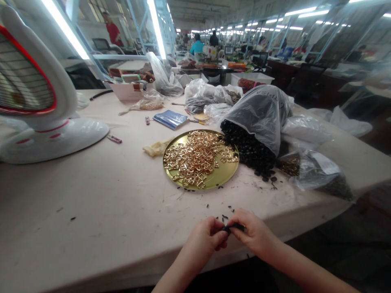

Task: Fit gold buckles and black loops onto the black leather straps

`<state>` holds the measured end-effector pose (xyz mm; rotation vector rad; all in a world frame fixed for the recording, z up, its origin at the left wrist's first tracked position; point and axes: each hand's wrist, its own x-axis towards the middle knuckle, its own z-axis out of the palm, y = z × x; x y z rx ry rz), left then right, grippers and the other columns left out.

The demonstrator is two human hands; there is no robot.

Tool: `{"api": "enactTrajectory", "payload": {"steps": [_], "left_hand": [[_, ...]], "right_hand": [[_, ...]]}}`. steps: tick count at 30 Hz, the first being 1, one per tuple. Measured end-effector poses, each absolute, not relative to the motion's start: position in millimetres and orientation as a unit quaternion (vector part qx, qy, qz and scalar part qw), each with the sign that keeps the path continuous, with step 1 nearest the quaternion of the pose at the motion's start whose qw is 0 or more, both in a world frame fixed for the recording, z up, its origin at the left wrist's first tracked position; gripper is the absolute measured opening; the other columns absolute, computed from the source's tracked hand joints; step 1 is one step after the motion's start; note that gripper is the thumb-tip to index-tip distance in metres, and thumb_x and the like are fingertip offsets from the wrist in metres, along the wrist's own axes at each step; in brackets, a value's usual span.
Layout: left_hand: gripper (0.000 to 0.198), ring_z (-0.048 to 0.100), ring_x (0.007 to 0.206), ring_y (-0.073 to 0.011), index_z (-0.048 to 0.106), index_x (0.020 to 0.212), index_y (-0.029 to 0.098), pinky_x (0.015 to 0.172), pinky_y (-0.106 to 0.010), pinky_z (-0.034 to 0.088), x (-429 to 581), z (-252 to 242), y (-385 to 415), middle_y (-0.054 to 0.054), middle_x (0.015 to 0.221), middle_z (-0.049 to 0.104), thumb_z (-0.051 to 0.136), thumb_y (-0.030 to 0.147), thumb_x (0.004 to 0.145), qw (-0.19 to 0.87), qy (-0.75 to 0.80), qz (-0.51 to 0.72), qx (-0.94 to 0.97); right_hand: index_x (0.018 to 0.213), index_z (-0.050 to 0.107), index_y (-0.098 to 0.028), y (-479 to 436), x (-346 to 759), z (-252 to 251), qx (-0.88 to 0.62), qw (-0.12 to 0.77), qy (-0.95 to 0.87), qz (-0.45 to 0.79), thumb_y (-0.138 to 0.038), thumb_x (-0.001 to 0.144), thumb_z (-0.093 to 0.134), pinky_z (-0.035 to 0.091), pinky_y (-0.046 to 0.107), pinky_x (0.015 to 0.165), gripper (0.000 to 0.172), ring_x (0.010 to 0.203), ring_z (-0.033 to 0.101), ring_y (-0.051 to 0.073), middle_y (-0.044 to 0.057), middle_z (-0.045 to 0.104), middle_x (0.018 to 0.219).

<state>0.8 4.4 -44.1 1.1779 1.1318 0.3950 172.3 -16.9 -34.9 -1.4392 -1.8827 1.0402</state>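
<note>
Close to the table's front edge, my left hand (pixel 210 235) and my right hand (pixel 249 232) meet, both with fingers pinched. Between them they grip a small black strap (pixel 234 226); fingers cover much of it, so its full shape is hidden. Beyond the hands lies a round gold tray (pixel 224 174) heaped with small gold-coloured metal buckles (pixel 195 156). To its right, a pile of black pieces (pixel 249 148) spills out of a clear plastic bag (pixel 259 112). Tiny black scraps (pixel 224 217) dot the cloth just past my fingers.
A white heater (pixel 51 138) stands at the left of the covered table (pixel 100 219). Behind the tray are a blue booklet (pixel 170 119) and more plastic bags (pixel 204 93). Another bag (pixel 317 169) lies near the right edge. People work far off in the hall.
</note>
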Motion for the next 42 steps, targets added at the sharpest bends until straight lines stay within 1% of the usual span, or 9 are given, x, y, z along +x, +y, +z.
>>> {"api": "enactTrajectory", "payload": {"steps": [4,10,18,24,26,30,35,38,42], "left_hand": [[0.01,0.057,0.054,-0.0142,0.055,0.073,0.015,0.053,-0.024,0.042,6.5,-47.6,0.7,0.002,0.056,0.061,0.052,0.022,0.066,0.64,0.509,0.166,0.551],[0.021,0.059,0.067,-0.0151,0.058,0.083,0.015,0.059,-0.024,0.042,2.2,-44.1,-1.0,-0.001,0.073,0.066,0.056,0.018,0.062,0.642,0.476,0.177,0.575],[0.009,0.053,0.049,-0.0111,0.049,0.071,0.016,0.048,-0.022,0.04,7.5,-45.4,-13.6,0.002,0.054,0.061,0.051,0.015,0.062,0.674,0.501,0.174,0.515],[0.007,0.057,0.058,-0.0138,0.052,0.067,0.016,0.055,-0.023,0.04,13.4,-35.8,-24.0,0.001,0.059,0.063,0.054,0.023,0.066,0.562,0.509,0.19,0.624],[0.008,0.057,0.059,-0.0142,0.054,0.07,0.016,0.055,-0.023,0.04,13.9,-29.6,-28.0,0.001,0.06,0.065,0.053,0.023,0.067,0.549,0.507,0.184,0.639],[0.012,0.057,0.057,-0.0138,0.056,0.075,0.016,0.053,-0.022,0.04,15.8,-23.4,-35.0,0.002,0.06,0.064,0.05,0.017,0.065,0.599,0.486,0.176,0.611],[0.013,0.057,0.063,-0.0142,0.056,0.072,0.016,0.059,-0.022,0.041,21.3,-19.7,-34.6,0.002,0.064,0.065,0.051,0.01,0.061,0.583,0.475,0.204,0.627],[0.01,0.057,0.059,-0.0138,0.056,0.077,0.015,0.056,-0.023,0.042,19.1,-3.5,-27.0,0.0,0.062,0.064,0.052,0.02,0.069,0.632,0.461,0.203,0.589],[0.032,0.061,0.071,-0.0156,0.057,0.094,0.014,0.062,-0.026,0.045,5.4,25.4,-13.3,-0.007,0.082,0.067,0.045,0.04,0.081,0.762,0.402,0.182,0.475]], "right_hand": [[0.079,0.061,-0.02,-16.2,179.2,-27.6,-0.479,0.239,-0.746,0.395,-0.01,0.074,0.052,0.042,0.024,0.067,0.014,0.074,0.054,0.014,0.001,0.057,0.077],[0.077,0.061,-0.019,-16.6,184.2,-32.4,-0.553,0.273,-0.666,0.419,-0.013,0.072,0.055,0.042,0.025,0.066,0.009,0.072,0.056,0.015,0.0,0.06,0.073],[0.078,0.059,-0.019,-39.7,181.3,-27.5,-0.507,0.299,-0.713,0.382,-0.014,0.076,0.053,0.041,0.024,0.067,0.008,0.074,0.055,0.014,0.001,0.058,0.076],[0.078,0.061,-0.019,-48.7,186.3,-15.9,-0.47,0.27,-0.766,0.345,-0.016,0.079,0.049,0.041,0.024,0.067,0.012,0.075,0.055,0.015,0.003,0.06,0.078],[0.076,0.061,-0.018,-48.5,188.7,-17.7,-0.51,0.294,-0.719,0.37,-0.016,0.075,0.054,0.042,0.023,0.065,0.008,0.072,0.056,0.014,0.002,0.061,0.074],[0.075,0.062,-0.017,-50.3,191.8,-14.2,-0.52,0.294,-0.666,0.446,-0.017,0.071,0.057,0.043,0.022,0.057,0.007,0.064,0.056,0.014,0.001,0.062,0.07],[0.074,0.064,-0.019,-47.8,193.3,-0.4,-0.486,0.293,-0.701,0.431,-0.014,0.069,0.058,0.042,0.024,0.064,0.01,0.07,0.057,0.014,0.0,0.063,0.074],[0.078,0.062,-0.017,-39.7,195.0,-5.4,-0.485,0.331,-0.599,0.544,-0.017,0.07,0.058,0.041,0.022,0.056,0.009,0.059,0.055,0.011,-0.002,0.06,0.064],[0.079,0.056,-0.016,-31.4,191.5,-18.8,-0.418,0.442,-0.365,0.704,-0.027,0.068,0.065,0.041,0.02,0.051,0.018,0.048,0.05,0.007,-0.005,0.055,0.061]]}}
